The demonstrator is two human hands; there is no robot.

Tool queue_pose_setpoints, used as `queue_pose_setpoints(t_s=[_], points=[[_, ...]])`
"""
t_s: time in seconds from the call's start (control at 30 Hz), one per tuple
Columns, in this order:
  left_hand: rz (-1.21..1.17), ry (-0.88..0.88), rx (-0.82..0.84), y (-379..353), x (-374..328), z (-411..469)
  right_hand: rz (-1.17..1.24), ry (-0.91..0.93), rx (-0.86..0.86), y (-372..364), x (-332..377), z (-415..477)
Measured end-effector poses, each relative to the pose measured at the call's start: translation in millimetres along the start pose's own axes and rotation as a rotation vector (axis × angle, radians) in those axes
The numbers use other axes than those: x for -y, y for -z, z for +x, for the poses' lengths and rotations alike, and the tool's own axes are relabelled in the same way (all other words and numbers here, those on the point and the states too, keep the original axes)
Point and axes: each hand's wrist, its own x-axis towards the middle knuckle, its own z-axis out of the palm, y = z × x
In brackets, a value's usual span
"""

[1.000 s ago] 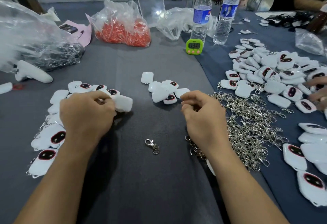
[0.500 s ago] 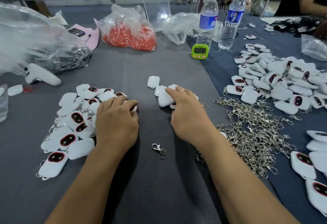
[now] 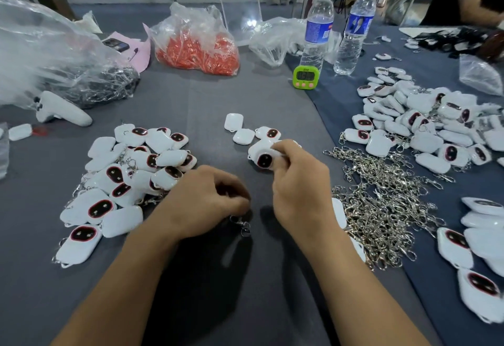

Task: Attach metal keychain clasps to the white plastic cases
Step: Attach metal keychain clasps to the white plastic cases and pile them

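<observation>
Fingers first: note right hand [image 3: 300,190] curled round one white case [image 3: 264,159] near table [image 3: 191,105] centre. Note left hand [image 3: 201,201] curled down over single clasp [image 3: 243,227] toward the front edge; cannot tell whether pinched or merely touched, with contact hidden beneath knuckles. Judged step: pairing clasp with case. Next, likely: lift clasp, open it, hook onto case loop. Loop not discernible.

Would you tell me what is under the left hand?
A metal clasp pokes out beneath the left hand; the hand covers its upper end, so any grip is hidden.
</observation>
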Motion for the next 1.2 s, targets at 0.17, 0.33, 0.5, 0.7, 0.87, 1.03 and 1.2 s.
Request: queue_pose_setpoints(t_s=[0.17,0.33,0.5,0.7,0.87,1.03,1.2], points=[[0.136,-0.012,0.244,12,6,-5,0.759,-0.448,0.105,7,7,-12],[0.051,-0.028,0.070,0,9,-5,1.014,-0.542,0.257,13,11,-12],[-0.280,0.046,-0.324,-26,0,1,0.984,-0.549,0.334,18,5,-9],[-0.609,0.061,-0.427,-40,-12,8,0.955,-0.527,0.330,12,1,-11],[-0.642,0.018,-0.401,-39,-13,8,0.847,-0.422,0.282,10,-4,-10],[-0.613,0.028,-0.446,-40,-13,6,0.733,-0.367,0.146,10,-5,-8],[-0.637,0.025,-0.457,-41,-16,7,0.606,-0.381,0.202,11,-6,-10]])
